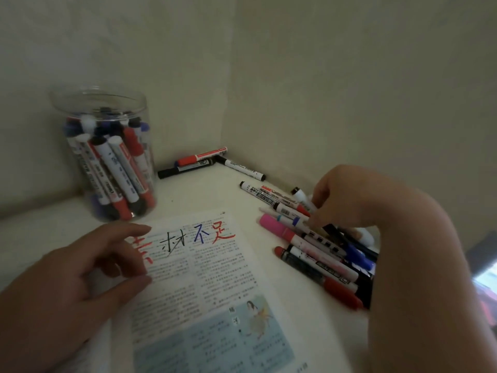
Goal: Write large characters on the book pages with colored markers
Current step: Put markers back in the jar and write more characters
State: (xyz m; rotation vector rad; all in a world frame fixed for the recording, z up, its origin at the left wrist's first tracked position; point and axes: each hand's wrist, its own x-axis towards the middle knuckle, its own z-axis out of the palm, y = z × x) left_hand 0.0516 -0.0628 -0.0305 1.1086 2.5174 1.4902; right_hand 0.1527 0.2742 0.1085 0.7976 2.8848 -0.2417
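An open book (215, 286) lies on the white table, its printed page carrying large red, black, blue and red characters (199, 238) along the top. My left hand (80, 278) rests on the left part of the page with loosely bent fingers, covering part of the first red character. My right hand (349, 200) reaches over a pile of loose markers (322, 254) to the right of the book. Its fingertips pinch the end of a white-barrelled red marker (290, 210) lying in the pile.
A clear plastic jar (107, 157) packed with red, blue and black markers stands at the back left. More markers (204, 160) lie in the corner where the two walls meet. A pink marker (277, 227) lies at the pile's near edge.
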